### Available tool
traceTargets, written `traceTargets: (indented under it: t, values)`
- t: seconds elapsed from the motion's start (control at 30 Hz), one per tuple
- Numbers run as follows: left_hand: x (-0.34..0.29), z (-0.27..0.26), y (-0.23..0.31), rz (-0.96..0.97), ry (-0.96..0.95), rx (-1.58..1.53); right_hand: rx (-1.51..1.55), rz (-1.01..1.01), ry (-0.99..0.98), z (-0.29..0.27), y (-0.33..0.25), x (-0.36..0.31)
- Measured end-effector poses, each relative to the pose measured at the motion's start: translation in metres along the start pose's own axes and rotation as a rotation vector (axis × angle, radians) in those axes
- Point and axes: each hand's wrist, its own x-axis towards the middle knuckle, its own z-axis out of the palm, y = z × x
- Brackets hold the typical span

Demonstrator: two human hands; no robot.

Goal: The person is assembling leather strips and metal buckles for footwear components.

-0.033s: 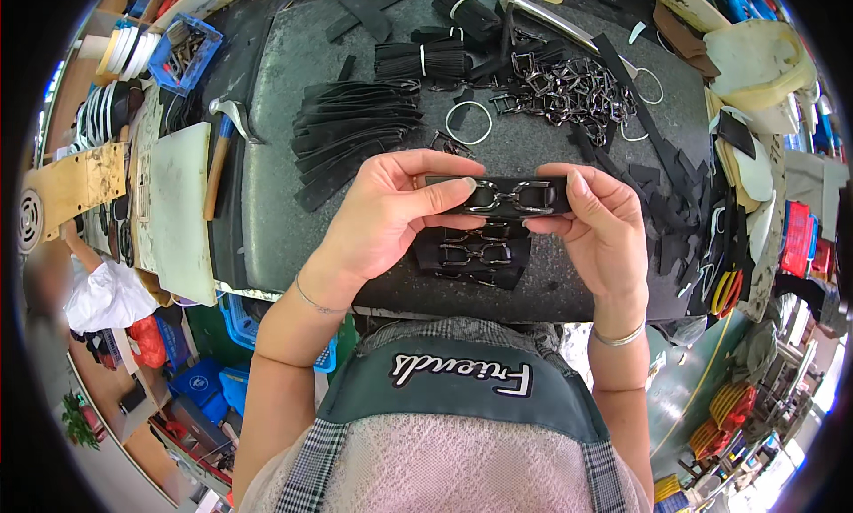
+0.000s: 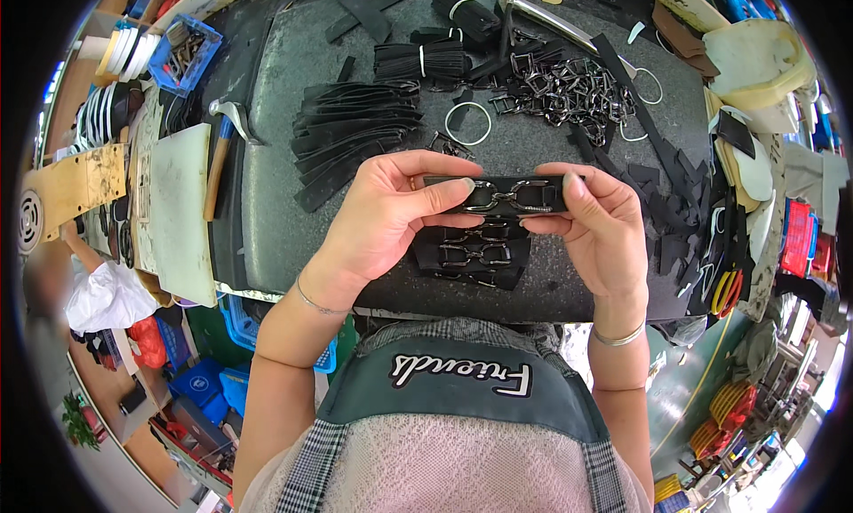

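Note:
Between my hands is a black strap (image 2: 553, 198) with a shiny dark metal chain-link fitting (image 2: 505, 195) at its middle. My left hand (image 2: 369, 215) pinches the strap's left end, its thumb lying next to the link. At the other end my right hand (image 2: 611, 229) grips it, thumb on the near face and fingers behind. Directly below the held strap, several black straps with similar metal links (image 2: 475, 255) lie overlapping on the dark worktable (image 2: 275, 255). My fingers partly cover both ends of the held strap.
Beyond my hands lie fanned black strips (image 2: 355, 127), a tied bundle (image 2: 419, 62), a white ring (image 2: 468, 122) and a heap of metal links (image 2: 569, 91). A hammer (image 2: 219, 162) rests left, near a white board (image 2: 182, 215). Black scraps (image 2: 671, 193) are at right. Another person (image 2: 107, 295) is far left.
My right thumb has shifted slightly on the strap's right end, and the strap has tilted a little. My left hand keeps nearly the same place.

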Motion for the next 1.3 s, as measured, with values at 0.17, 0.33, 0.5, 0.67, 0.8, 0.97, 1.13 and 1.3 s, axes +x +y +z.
traceTargets:
  t: [0.17,0.33,0.5,0.67,0.8,0.97,1.13,1.3]
  values:
    - [-0.006,-0.001,-0.005,0.003,-0.169,-0.157,0.128,0.07,-0.079,-0.008,0.003,-0.006]
    - [-0.027,-0.006,0.006,0.301,-0.035,1.044,-0.521,-0.007,0.112,-0.004,0.0,-0.027]
    - [-0.019,0.006,-0.007,0.592,0.134,1.462,-1.02,-0.34,0.611,-0.053,-0.034,-0.029]
    - [-0.016,0.01,-0.022,0.571,-0.159,1.482,-1.295,-0.291,0.613,-0.075,-0.055,-0.021]
    - [-0.008,0.017,-0.013,0.611,-0.034,1.476,-1.427,-0.308,0.483,-0.075,-0.051,-0.014]
    - [0.034,0.03,-0.008,0.786,0.04,1.575,-1.618,-0.367,0.417,-0.073,-0.05,-0.008]
    - [0.106,0.049,-0.021,1.058,0.112,1.614,-1.529,-0.308,0.384,-0.069,-0.05,-0.005]
    - [0.113,0.045,-0.018,0.969,0.022,1.904,-1.428,-0.501,0.406,-0.068,-0.047,-0.009]
